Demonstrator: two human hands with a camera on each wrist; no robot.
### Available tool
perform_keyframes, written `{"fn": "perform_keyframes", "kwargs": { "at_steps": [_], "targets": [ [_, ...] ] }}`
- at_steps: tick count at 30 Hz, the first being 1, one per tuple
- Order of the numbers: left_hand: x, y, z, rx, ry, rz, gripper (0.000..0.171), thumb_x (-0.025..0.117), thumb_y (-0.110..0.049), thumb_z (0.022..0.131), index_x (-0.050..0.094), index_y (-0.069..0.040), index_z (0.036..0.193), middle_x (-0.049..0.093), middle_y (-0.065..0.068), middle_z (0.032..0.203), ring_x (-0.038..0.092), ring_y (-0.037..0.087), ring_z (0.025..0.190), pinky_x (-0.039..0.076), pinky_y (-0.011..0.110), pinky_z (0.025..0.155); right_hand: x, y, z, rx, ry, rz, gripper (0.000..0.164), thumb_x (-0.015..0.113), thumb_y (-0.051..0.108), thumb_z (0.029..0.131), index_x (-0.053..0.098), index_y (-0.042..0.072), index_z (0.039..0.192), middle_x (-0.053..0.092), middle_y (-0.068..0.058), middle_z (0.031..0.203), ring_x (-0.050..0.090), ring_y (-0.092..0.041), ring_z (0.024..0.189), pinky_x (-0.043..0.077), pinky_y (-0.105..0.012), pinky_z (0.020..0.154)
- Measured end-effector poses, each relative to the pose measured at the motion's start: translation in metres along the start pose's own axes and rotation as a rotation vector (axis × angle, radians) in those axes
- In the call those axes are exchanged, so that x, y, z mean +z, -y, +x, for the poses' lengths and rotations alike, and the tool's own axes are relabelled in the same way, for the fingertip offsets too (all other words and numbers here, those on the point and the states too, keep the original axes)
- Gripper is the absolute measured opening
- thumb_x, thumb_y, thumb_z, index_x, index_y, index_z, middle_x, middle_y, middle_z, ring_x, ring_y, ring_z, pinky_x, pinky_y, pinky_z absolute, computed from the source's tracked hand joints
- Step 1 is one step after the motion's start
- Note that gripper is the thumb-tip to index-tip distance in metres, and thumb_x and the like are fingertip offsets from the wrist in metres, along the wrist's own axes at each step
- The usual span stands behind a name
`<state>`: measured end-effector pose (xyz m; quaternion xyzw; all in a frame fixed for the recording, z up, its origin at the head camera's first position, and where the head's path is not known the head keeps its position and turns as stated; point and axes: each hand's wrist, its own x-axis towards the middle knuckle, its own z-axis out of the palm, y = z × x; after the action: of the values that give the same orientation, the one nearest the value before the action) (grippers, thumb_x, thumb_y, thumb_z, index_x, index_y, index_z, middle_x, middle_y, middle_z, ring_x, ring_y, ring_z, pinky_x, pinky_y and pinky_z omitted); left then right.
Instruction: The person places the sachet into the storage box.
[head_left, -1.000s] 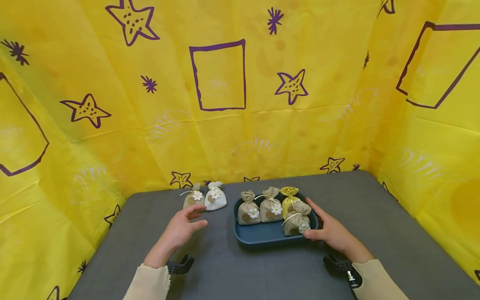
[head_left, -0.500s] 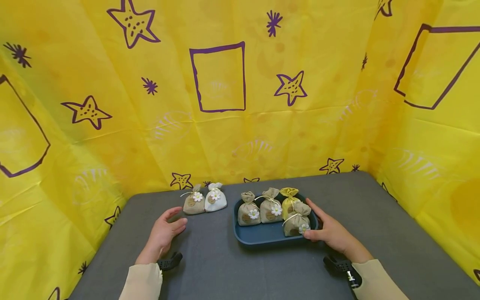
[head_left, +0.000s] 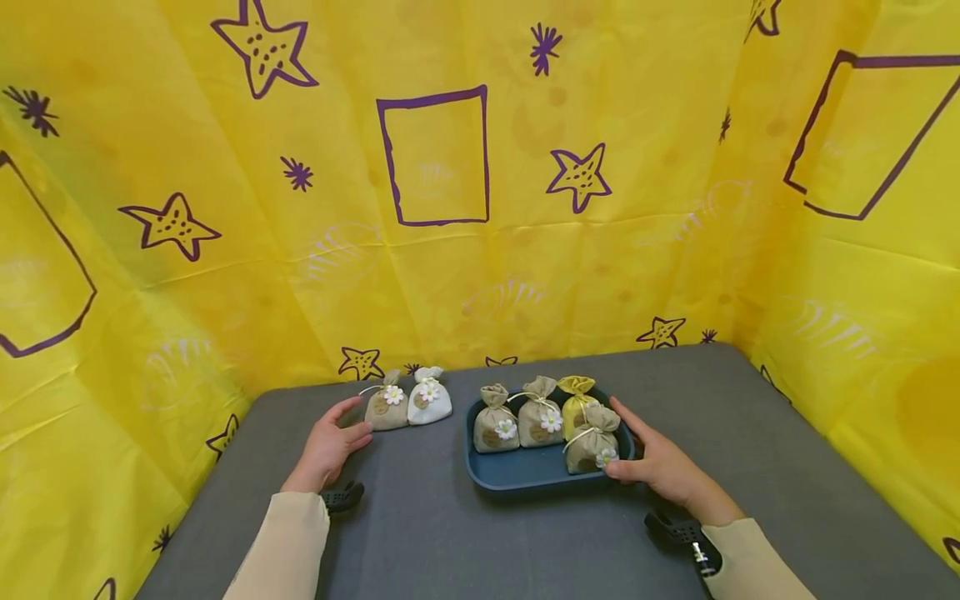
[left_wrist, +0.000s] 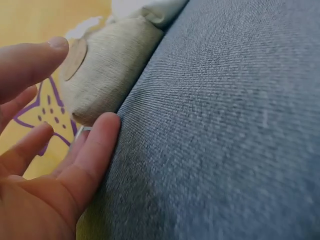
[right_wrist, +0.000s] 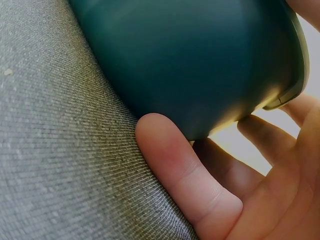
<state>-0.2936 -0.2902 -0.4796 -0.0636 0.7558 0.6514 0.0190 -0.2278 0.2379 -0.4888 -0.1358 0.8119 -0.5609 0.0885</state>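
Note:
My left hand (head_left: 327, 447) is beside the left end of a beige drawstring sachet (head_left: 386, 412), its fingers spread loosely and holding nothing. In the left wrist view a fingertip reaches the lower corner of that sachet (left_wrist: 107, 67). A white sachet (head_left: 430, 403) leans against the beige one on its right. My right hand (head_left: 660, 468) grips the right end of a dark blue tray (head_left: 517, 477), thumb at the front rim and fingers round the back. Inside the tray stand two beige sachets (head_left: 495, 427) at the left, a yellow one (head_left: 576, 408) behind, and another beige sachet (head_left: 592, 446) in front.
A grey cloth-covered table (head_left: 480, 550) carries everything. Yellow fabric (head_left: 442, 292) with purple starfish drawings hangs at its back and both sides. The front left of the tray floor shows bare. Each wrist wears a black strap (head_left: 342, 497).
My left hand first drew back from the two loose sachets toward the left, then rose a little to the beige sachet's left side. My right hand and the tray have stayed put.

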Motion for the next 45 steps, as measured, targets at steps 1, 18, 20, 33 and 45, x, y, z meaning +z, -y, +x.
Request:
{"fn": "perform_keyframes", "kwargs": {
  "at_steps": [1,18,20,33,45],
  "targets": [
    [0.001,0.0,0.001,0.0,0.001,0.006,0.069,0.068,-0.002,0.094,0.033,-0.004,0.154,0.017,0.024,0.159,0.054,0.038,0.121,0.052,0.038,0.088,0.0,0.0,0.0,0.001,-0.001,-0.002,0.101,0.079,0.027,0.086,0.013,0.021,0.162,0.018,-0.024,0.159,0.061,-0.03,0.088,0.053,-0.038,0.073],
    [0.019,-0.011,0.009,0.065,0.085,0.443,0.073,0.078,-0.025,0.088,0.044,-0.016,0.151,0.03,0.02,0.156,0.034,0.041,0.136,0.031,0.058,0.106,-0.002,-0.002,-0.002,-0.003,-0.008,-0.026,0.099,0.079,0.027,0.086,0.015,0.026,0.161,0.018,-0.024,0.159,0.059,-0.03,0.093,0.052,-0.039,0.074],
    [0.021,-0.012,0.009,0.094,0.079,0.501,0.069,0.079,-0.026,0.086,0.049,-0.015,0.147,0.036,0.021,0.153,0.035,0.041,0.135,0.029,0.059,0.106,-0.002,-0.002,-0.001,-0.001,-0.008,-0.027,0.099,0.079,0.028,0.086,0.015,0.027,0.161,0.018,-0.023,0.159,0.06,-0.03,0.093,0.052,-0.039,0.074],
    [0.029,-0.01,-0.001,0.109,0.031,0.614,0.056,0.08,-0.019,0.084,0.058,-0.017,0.136,0.047,0.019,0.145,0.045,0.037,0.126,0.036,0.057,0.1,0.001,0.001,-0.001,-0.005,-0.008,-0.023,0.1,0.079,0.027,0.085,0.014,0.022,0.161,0.018,-0.023,0.16,0.054,-0.032,0.104,0.052,-0.039,0.075],
    [0.049,-0.017,-0.045,0.107,0.162,0.555,0.047,0.084,-0.009,0.078,0.064,-0.015,0.12,0.06,0.012,0.11,0.055,0.023,0.065,0.049,0.037,0.059,0.0,0.0,-0.001,-0.008,-0.002,-0.011,0.099,0.079,0.026,0.086,0.014,0.025,0.161,0.018,-0.023,0.159,0.061,-0.029,0.09,0.053,-0.038,0.072]
  ]
}}
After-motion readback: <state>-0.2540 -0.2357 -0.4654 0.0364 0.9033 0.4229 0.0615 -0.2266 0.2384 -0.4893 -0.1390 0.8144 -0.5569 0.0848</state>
